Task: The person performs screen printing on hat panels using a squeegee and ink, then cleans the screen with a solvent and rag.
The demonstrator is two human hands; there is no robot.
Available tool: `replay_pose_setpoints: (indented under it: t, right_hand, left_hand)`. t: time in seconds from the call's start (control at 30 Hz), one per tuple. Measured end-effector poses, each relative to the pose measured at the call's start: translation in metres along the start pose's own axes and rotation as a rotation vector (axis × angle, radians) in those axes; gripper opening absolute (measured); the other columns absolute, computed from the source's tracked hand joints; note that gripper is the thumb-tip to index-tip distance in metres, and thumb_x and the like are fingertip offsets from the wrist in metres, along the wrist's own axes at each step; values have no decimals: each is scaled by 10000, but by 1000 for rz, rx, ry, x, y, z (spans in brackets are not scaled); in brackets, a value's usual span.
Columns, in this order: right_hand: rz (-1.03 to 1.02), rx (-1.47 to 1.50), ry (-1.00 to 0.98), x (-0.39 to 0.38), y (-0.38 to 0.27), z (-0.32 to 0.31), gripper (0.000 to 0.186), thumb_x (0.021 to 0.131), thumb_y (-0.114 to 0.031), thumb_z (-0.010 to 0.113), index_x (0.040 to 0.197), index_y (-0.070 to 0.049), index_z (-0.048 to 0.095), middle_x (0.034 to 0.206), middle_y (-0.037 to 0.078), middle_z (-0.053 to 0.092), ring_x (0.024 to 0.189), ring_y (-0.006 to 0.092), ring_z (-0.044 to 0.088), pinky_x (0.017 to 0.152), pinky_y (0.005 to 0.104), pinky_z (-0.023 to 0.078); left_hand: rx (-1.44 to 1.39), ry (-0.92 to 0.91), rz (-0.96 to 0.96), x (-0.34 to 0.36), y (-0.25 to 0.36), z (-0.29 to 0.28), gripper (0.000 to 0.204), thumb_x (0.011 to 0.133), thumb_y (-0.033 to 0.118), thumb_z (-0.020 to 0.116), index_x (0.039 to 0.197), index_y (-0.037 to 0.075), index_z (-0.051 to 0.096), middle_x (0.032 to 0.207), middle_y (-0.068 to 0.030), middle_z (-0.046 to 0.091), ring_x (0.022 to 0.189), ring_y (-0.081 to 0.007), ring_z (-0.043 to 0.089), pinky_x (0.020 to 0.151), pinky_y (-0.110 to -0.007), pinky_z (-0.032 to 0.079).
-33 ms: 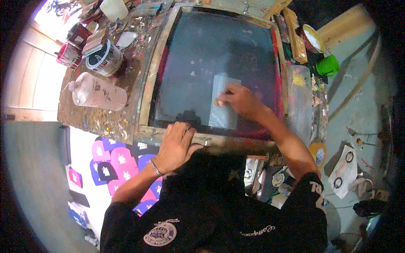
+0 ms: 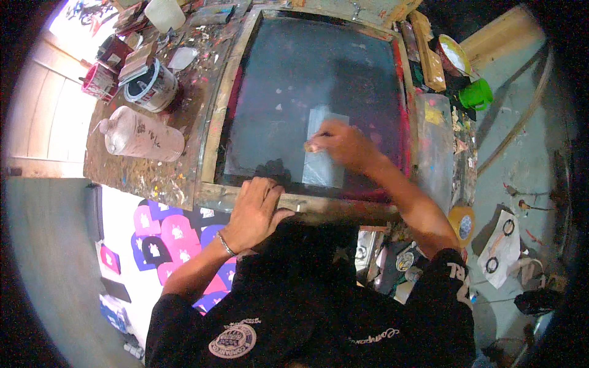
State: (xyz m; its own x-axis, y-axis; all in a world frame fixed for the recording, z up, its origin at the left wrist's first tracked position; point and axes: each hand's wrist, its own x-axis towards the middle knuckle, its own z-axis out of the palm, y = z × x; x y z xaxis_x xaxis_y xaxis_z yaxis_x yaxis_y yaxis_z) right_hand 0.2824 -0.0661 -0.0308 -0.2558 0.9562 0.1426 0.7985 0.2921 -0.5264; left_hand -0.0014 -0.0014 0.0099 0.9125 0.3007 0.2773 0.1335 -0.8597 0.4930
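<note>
A printing screen with a wooden frame (image 2: 343,207) and dark grey mesh (image 2: 276,73) lies in front of me, with pink and red stains along its side edges. My left hand (image 2: 254,203) rests on the near rail, fingers laid over the wood and thumb spread to the right. Over the lower middle of the mesh, my right hand (image 2: 343,144) pinches a small pale thing too blurred to name. Beneath it is a pale, see-through rectangular patch (image 2: 322,175), partly covered by the hand. I cannot tell whether it is a sheet or a clear area of mesh.
On the stained table (image 2: 116,168) at left are a translucent jug (image 2: 144,135), an ink bucket (image 2: 153,92) and a pink pot (image 2: 99,81). A green cup (image 2: 475,95) and a wooden block (image 2: 427,55) stand at right. Printed pink and blue pieces (image 2: 178,236) lie below left.
My right hand has shifted slightly left, its fingertips still low over the pale patch. My left hand stays in place on the near rail.
</note>
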Motion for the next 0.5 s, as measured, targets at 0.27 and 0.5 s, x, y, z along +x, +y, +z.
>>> replay_pose_setpoints:
  t: [0.27,0.5]
  right_hand:
    - [3,35,-97,-9,-17,-12,126,880,-137,600,919,-116,717,922,61,622,906,262,626,774,372,528]
    - [-92,24,-172,-16,-13,-6,125,827,-107,594,878,-98,709,907,73,622,928,255,596,803,361,511]
  left_hand:
    - [-3,13,-2,2,3,-3,456,754,229,782,1076,-26,587,1018,-155,541,951,-333,521,806,-433,405]
    - [-1,21,2,0,3,1,451,755,232,784,1067,-27,585,1018,-158,534,940,-338,523,803,-439,406]
